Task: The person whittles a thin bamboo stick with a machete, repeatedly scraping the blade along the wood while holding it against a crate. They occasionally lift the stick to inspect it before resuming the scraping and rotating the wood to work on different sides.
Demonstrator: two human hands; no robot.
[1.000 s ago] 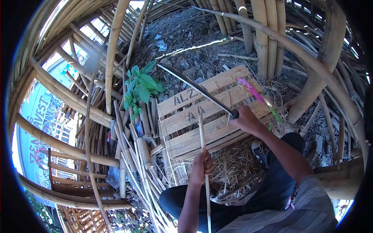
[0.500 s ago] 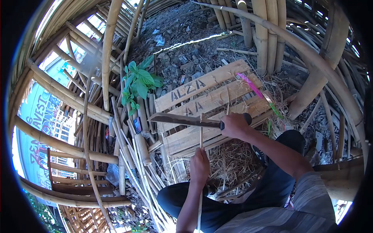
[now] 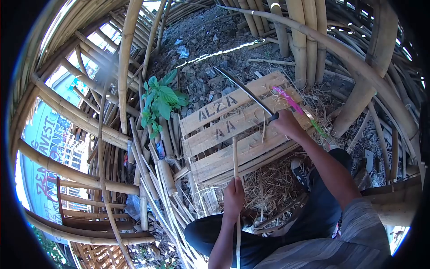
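Okay, left hand (image 3: 234,197): fingers curled round the pale stick (image 3: 235,157).
Right hand (image 3: 286,123): fist round the grip of the long knife (image 3: 244,88), blade apart from the stick.
Stick: upper end over the slatted crate (image 3: 208,136); contact unclear.
Cut: brace stick, short strokes, left fingers below the blade's path.
Count: 1 knife, 1 held stick, 1 crate; loose sticks too tangled.

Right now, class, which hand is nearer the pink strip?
Right. The right hand lies just below the pink strip; the left hand, on the stick, is farther down and left.
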